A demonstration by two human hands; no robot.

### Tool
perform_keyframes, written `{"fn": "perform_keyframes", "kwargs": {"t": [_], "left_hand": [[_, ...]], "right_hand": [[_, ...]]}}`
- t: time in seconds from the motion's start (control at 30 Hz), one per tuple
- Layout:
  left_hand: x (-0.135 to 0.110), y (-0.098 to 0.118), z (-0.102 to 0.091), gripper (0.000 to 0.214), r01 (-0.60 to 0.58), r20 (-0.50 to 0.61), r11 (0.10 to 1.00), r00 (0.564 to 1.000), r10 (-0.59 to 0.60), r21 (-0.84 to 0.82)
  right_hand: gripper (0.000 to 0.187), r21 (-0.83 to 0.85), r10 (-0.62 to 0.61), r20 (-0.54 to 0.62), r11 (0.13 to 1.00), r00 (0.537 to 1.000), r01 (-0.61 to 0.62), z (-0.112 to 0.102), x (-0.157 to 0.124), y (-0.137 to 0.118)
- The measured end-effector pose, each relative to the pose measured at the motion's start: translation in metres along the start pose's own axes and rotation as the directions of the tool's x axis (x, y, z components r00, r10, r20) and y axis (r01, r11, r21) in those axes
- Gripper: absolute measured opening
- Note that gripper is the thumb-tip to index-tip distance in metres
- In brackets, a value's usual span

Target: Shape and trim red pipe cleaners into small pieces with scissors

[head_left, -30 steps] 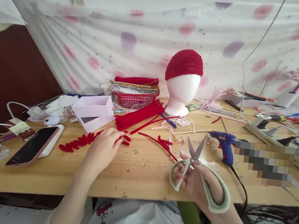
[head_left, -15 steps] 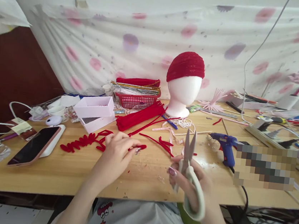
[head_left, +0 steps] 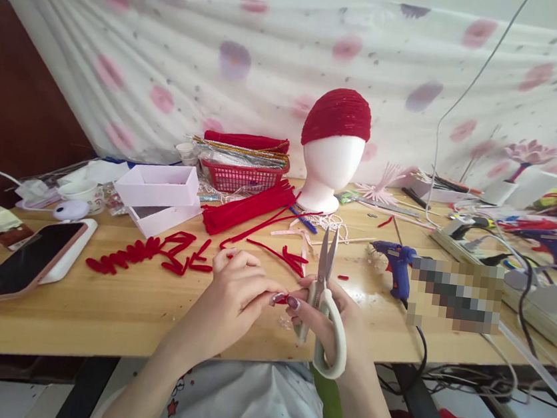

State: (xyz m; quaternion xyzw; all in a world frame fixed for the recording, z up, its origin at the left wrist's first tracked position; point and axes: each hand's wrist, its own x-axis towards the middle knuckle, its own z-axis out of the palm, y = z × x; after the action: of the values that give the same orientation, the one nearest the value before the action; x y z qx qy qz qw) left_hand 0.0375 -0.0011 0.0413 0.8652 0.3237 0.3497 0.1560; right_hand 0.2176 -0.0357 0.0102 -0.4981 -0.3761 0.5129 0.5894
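Observation:
My left hand (head_left: pixel 241 295) pinches a short piece of red pipe cleaner (head_left: pixel 284 299) between thumb and fingers, most of it hidden. The thumb and fingertips of my right hand (head_left: pixel 332 329) meet the left fingertips at that piece. Scissors with pale handles (head_left: pixel 341 350) are hooked in my right hand, blades pointing up and slightly apart. Left of my hands lies a row of bent red pipe cleaner loops (head_left: pixel 125 257). Just beyond my hands are loose red pipe cleaners (head_left: pixel 293 259) and a thick red bundle (head_left: pixel 248 209).
A white foam head (head_left: pixel 331 165) wearing a red wrapped cap (head_left: pixel 339 116) stands at the back. Beside it is a red basket (head_left: pixel 244 178). White boxes (head_left: pixel 160 185) and a phone (head_left: pixel 28 261) lie left. On the right are a blue glue gun (head_left: pixel 397 269) and a power strip (head_left: pixel 483 266).
My hands have come together, and my right fingers now touch the red piece at my left fingertips. The scissors have moved in with my right hand. The view has shifted slightly.

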Motion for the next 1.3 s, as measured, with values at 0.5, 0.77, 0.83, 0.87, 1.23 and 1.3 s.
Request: {"fn": "perform_keyframes", "kwargs": {"t": [0.5,0.77,0.83,0.87,1.23,1.3], "left_hand": [[-0.026,-0.034,-0.016,0.012,0.251,-0.306,0.968,0.923,-0.232,0.025],[-0.029,-0.026,-0.006,0.019,0.331,-0.241,0.923,0.896,-0.373,-0.196],[-0.028,-0.022,-0.005,0.021,0.328,-0.237,0.927,0.900,-0.365,-0.181],[-0.028,-0.020,-0.004,0.021,0.328,-0.236,0.930,0.902,-0.361,-0.167],[-0.024,0.004,0.005,0.026,0.236,-0.220,0.957,0.937,-0.270,-0.167],[-0.024,0.004,0.007,0.027,0.237,-0.206,0.950,0.938,-0.278,-0.202]], "right_hand": [[0.022,-0.961,-0.106,0.182,0.190,0.978,0.199,0.005,0.013,0.001],[0.031,-0.905,0.032,0.349,-0.246,0.936,0.346,0.029,0.007,-0.016],[0.025,-0.926,0.064,0.297,-0.222,0.953,0.304,0.025,0.004,-0.025],[0.022,-0.943,0.045,0.277,-0.178,0.960,0.280,0.022,0.002,-0.029],[0.023,-0.401,-0.618,0.354,0.578,0.702,0.711,0.017,-0.014,-0.017],[0.025,-0.390,-0.617,0.353,0.586,0.703,0.710,0.018,-0.012,-0.015]]}}
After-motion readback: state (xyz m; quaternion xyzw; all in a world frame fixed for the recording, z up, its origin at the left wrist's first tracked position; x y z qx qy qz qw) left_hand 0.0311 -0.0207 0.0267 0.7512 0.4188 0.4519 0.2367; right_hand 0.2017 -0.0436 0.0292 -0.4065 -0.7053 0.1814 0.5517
